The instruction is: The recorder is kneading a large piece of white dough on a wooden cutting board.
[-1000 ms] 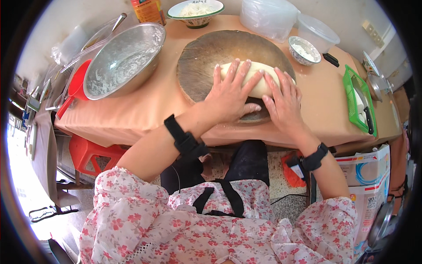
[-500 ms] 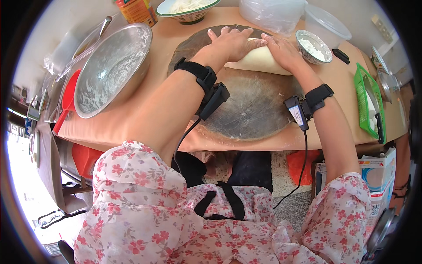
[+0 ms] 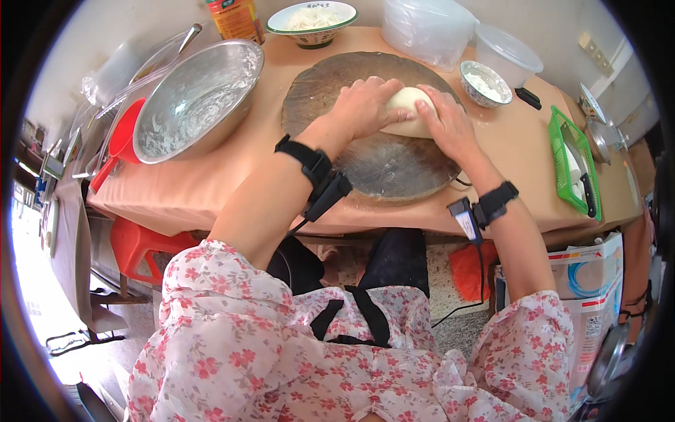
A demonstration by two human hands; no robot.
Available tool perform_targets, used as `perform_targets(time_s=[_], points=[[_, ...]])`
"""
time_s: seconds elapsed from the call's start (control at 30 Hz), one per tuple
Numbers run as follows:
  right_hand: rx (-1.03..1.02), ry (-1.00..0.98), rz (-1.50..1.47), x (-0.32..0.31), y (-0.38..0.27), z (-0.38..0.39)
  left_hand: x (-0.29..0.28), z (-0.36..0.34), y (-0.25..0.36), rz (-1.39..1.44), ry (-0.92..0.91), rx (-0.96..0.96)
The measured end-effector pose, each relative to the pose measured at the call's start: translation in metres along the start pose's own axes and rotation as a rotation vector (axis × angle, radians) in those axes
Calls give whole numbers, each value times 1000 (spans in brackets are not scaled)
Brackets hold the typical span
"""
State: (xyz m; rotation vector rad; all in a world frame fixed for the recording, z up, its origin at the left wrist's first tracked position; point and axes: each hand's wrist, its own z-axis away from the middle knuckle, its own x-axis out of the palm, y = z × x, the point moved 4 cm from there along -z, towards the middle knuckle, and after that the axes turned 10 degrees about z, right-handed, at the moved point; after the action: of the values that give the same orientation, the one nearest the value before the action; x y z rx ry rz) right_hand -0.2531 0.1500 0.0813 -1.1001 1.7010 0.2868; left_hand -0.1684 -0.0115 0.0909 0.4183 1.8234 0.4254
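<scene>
A smooth, pale lump of dough (image 3: 410, 114) rests on the far half of a round, worn wooden board (image 3: 387, 172). My left hand (image 3: 367, 105) is curved round its left side, thumb toward me. From the right, my right hand (image 3: 451, 125) cups the other end with its thumb on top. Both palms hide part of the dough, and the hands sit close together with the pale surface showing between them. White flour dusts the fingers. Each forearm wears a black strap with a small black device.
On the left stand a flour-smeared steel bowl (image 3: 204, 98) and a red scoop (image 3: 124, 133). Behind the board are a bowl of white shreds (image 3: 313, 21) and clear plastic tubs (image 3: 425, 32). To the right are a flour bowl (image 3: 485, 86) and a green basket (image 3: 562, 158) with a knife (image 3: 588, 195).
The dough was a longer roll and now looks shorter and rounder. My left hand has gone from flat on top to curved round its side. The whole view has shifted a little.
</scene>
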Motion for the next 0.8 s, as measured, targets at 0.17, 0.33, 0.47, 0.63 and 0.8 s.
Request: perform_targets(time_s=[0.17,0.33,0.47,0.63,0.8], points=[[-216,180,18,-18,-33,63,-9,70,18,10,201,298],[-377,272,137,-34,-73,113,-14,141,32,-113,327,396],[-349,297,157,-30,-82,132,-6,156,49,-44,464,340],[-236,291,192,-23,-86,112,8,134,51,-11,595,243],[-234,236,212,-13,-76,66,2,93,37,-135,419,92]])
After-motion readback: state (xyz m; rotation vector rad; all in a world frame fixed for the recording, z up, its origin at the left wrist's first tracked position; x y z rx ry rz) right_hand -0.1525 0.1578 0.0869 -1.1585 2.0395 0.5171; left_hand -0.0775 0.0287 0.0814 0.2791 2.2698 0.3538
